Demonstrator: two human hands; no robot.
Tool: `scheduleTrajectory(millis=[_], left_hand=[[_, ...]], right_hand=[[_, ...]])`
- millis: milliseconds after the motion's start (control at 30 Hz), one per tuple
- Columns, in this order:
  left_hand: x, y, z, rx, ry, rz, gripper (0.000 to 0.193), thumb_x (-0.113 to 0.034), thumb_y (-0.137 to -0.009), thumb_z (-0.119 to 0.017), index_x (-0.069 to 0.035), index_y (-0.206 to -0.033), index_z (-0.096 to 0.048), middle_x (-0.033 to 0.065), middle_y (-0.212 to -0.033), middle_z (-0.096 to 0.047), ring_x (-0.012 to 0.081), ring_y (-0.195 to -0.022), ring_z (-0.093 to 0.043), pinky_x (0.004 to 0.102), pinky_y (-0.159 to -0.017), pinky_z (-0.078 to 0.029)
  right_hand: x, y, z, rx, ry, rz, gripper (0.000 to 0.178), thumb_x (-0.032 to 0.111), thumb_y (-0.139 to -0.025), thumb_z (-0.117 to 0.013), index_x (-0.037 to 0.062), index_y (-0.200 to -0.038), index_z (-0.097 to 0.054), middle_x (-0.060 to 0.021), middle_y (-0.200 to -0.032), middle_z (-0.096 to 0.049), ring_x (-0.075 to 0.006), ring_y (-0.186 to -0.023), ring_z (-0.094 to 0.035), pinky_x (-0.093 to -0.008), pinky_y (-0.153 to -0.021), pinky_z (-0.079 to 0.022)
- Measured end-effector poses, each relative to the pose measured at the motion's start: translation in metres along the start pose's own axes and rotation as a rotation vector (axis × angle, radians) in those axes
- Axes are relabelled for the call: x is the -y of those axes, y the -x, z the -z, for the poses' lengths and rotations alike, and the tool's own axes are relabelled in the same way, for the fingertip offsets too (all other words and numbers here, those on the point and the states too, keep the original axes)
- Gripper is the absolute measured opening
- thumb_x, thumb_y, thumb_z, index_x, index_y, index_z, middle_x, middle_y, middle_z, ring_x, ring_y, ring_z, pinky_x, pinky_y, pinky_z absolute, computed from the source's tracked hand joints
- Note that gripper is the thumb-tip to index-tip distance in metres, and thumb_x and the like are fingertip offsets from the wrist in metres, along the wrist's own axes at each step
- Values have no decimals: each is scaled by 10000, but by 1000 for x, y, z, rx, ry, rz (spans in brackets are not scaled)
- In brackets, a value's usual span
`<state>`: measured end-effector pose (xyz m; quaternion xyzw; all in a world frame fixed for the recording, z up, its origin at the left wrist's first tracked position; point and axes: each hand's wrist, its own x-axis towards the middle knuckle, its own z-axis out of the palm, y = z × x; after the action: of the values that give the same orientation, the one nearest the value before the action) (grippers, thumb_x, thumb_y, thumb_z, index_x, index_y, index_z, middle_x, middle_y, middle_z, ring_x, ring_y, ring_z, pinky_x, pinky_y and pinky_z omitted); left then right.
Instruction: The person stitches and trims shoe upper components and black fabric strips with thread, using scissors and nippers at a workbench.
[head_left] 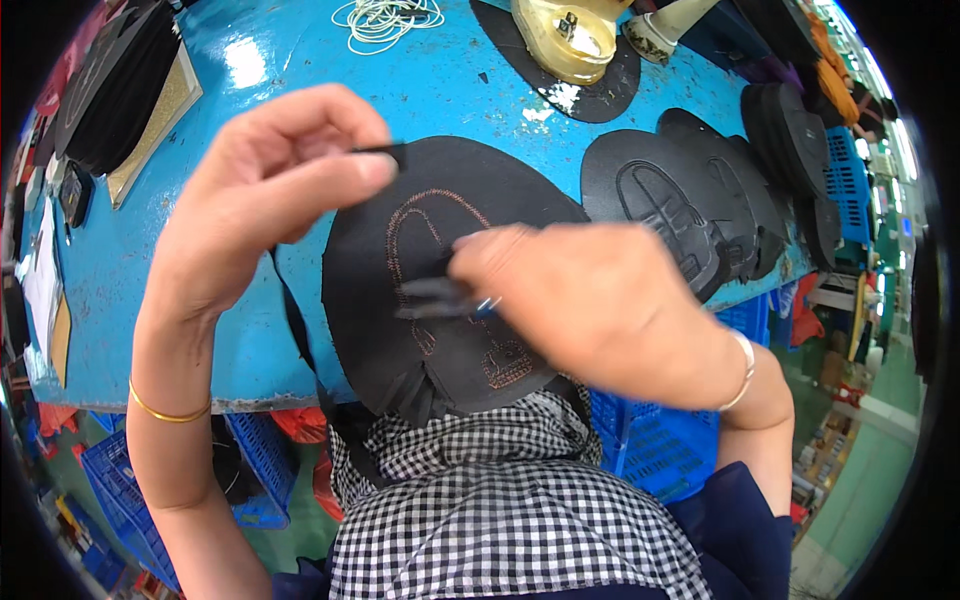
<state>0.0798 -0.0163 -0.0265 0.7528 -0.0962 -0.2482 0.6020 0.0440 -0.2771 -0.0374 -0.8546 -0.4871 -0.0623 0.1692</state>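
Black, probably light and bendy, the panel (425, 245) lies central, best held at its nine-o'clock rim, left hand (265, 175) at ten o'clock pinching a strip (390, 152), right hand (605, 300) at three gripping a blurred tool (435, 300).

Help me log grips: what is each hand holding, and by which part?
Left hand: a black strip, apparently by one end. Right hand: too blurred to tell.

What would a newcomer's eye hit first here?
The big black piece with copper stitching, in the middle at the near edge of the blue table. At its upper left, the left hand pinches a small black strip; the blurred right hand holds a dark tool over the piece. Farther back lies coiled white cord.
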Motion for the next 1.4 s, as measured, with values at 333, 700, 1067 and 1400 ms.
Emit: scheduleTrajectory(millis=[333, 700, 1067, 1400], left_hand=[[-27, 27, 4, -305, -283, -278, 220, -244, -1040, -592, -45, -1045, -685, -53, -705, -543, -7, -583, -395, 171, -512, -265], [-18, -2, -33, 268, -338, -101, 54, -47, -815, -773, -25, -856, -745, 18, -799, -710, 80, -738, -661, 236, -638, -547], [4, -29, -48, 344, -714, -299, 114, -126, -773, -810, -56, -824, -736, 86, -773, -708, 242, -678, -676, 336, -601, -516], [3, -32, -26, 267, -764, -263, 198, -145, -760, -809, -12, -824, -677, 124, -753, -658, 276, -692, -607, 362, -621, -466]], right_hand=[[40, -1, -33, -3, 212, -73, 156, 142, -854, -639, 4, -924, -624, -276, -957, -737, -115, -493, -628, -295, -374, -430], [-64, 169, 21, -1165, -1119, -1121, 348, 218, -1081, -473, 49, -1353, -609, -80, -1314, -632, -185, -1189, -597, -338, -1040, -458], [-34, 136, 20, -490, -742, -949, 213, 133, -1040, -568, 60, -1239, -551, -1, -801, -581, -35, -580, -453, -208, -495, -340], [-33, 30, 0, 216, -258, -20, 216, 126, -805, -750, 120, -897, -554, -44, -680, -553, -233, -664, -635, -370, -509, -486]])
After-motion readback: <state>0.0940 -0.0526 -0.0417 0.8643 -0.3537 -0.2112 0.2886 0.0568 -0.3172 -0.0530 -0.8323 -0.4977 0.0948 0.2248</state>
